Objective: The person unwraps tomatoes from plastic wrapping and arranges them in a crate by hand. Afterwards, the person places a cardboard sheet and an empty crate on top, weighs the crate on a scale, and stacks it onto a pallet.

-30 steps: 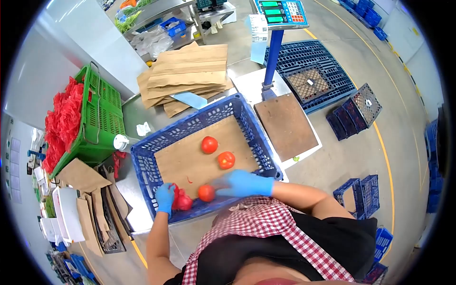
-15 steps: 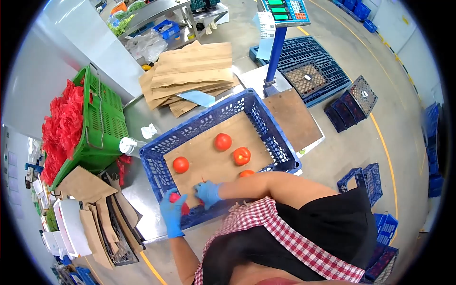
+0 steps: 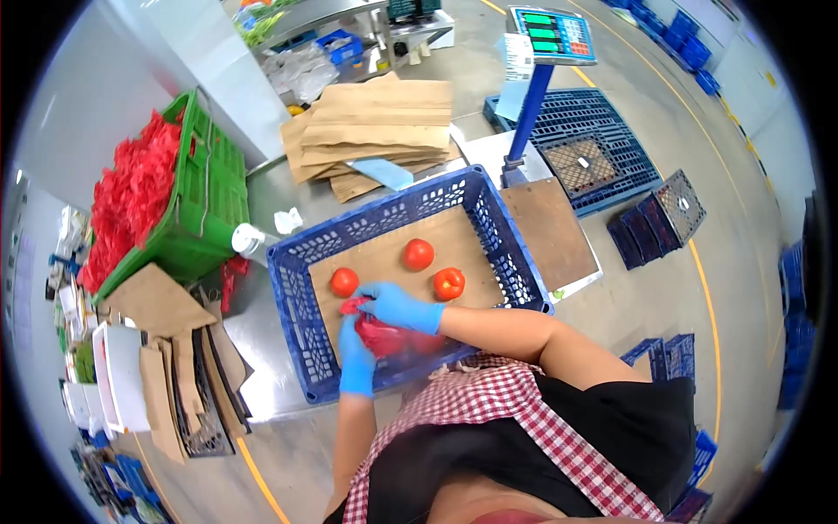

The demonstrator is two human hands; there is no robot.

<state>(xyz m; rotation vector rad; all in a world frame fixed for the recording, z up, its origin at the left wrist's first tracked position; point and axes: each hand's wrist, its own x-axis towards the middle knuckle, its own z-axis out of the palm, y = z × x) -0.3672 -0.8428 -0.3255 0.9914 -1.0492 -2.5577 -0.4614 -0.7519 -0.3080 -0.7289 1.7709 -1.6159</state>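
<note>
Both of my hands wear blue gloves and are over a blue plastic crate [image 3: 301, 349] lined with brown cardboard. My left hand [image 3: 356, 356] grips the left side of a red bag [image 3: 381, 338]. At the bag's gathered top, my right hand [image 3: 397, 307] has its fingers closed on the red material. The bag hangs bulging and blurred between my hands and the near wall; its contents are unclear. Loose on the cardboard lie a left tomato [image 3: 344, 281], a middle tomato [image 3: 418, 254] and a right tomato [image 3: 449, 284].
On the left, a green basket [image 3: 218, 183] is heaped with red bags [image 3: 135, 196]. Cardboard sheets [image 3: 380, 122] are stacked behind the crate. A scale display [image 3: 552, 35] stands on a blue post beside a brown board [image 3: 550, 231]. A white-capped bottle [image 3: 250, 240] touches the crate's left side.
My hands have moved up from the crate's near edge, and the red bag now hangs bulging between them. The tomato by my right forearm is out of sight. The view has shifted slightly.
</note>
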